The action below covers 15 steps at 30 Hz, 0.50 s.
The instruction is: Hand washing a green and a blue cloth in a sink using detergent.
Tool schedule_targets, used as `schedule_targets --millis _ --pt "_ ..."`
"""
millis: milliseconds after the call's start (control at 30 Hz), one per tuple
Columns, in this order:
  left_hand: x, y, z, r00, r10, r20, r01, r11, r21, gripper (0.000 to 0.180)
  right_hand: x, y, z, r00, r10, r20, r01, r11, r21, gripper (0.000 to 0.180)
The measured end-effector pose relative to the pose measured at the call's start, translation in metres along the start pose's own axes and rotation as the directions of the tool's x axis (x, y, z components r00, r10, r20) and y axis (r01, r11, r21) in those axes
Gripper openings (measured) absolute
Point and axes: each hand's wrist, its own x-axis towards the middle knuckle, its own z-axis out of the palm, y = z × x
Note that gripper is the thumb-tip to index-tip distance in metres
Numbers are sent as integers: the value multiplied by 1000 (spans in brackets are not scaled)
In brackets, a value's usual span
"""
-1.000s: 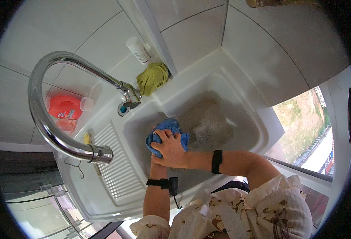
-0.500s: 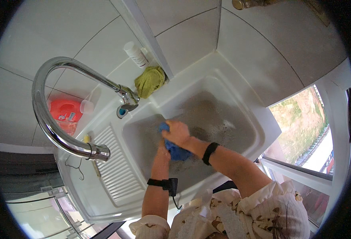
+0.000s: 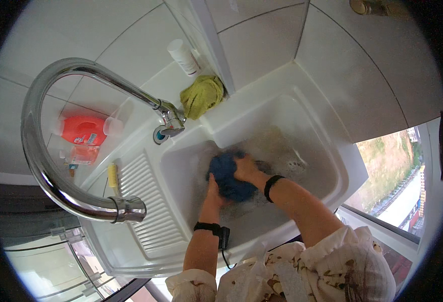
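A bunched dark blue cloth [image 3: 230, 173], wet and spread wider at its lower end, lies in the cloudy water of the white sink [image 3: 173, 166]. My right hand [image 3: 246, 168] grips its upper right side, fingers curled into the fabric. On the cloth's left edge is my left hand [image 3: 214, 190], its thumb showing along the fabric and its other fingers hidden under cloth and water. Each wrist wears a black band, and the left one carries a small black box with a cable.
A chrome faucet [image 3: 30, 136] arches over the ribbed washboard [image 3: 148, 196] left of the basin. Behind stand a green cloth [image 3: 202, 96], a white bottle [image 3: 183, 57] and a red detergent bottle [image 3: 83, 130]. A yellow brush [image 3: 113, 176] lies by the washboard. A window [image 3: 390, 171] is at right.
The cloth has gone from being squeezed between my close-together hands to lying lower and more spread out in the water. My hands have moved apart, and the view has shifted slightly.
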Motion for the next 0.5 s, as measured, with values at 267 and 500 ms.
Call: schedule_targets --millis 267,500 --pt "-46 18 -15 919 340 198 -261 903 -340 68 -110 -93 -7 737 -613 -286 592 789 -166 36" --pt "-48 20 -2 889 378 257 -310 912 -268 66 -104 -98 -12 550 -672 -496 642 720 -263 32"
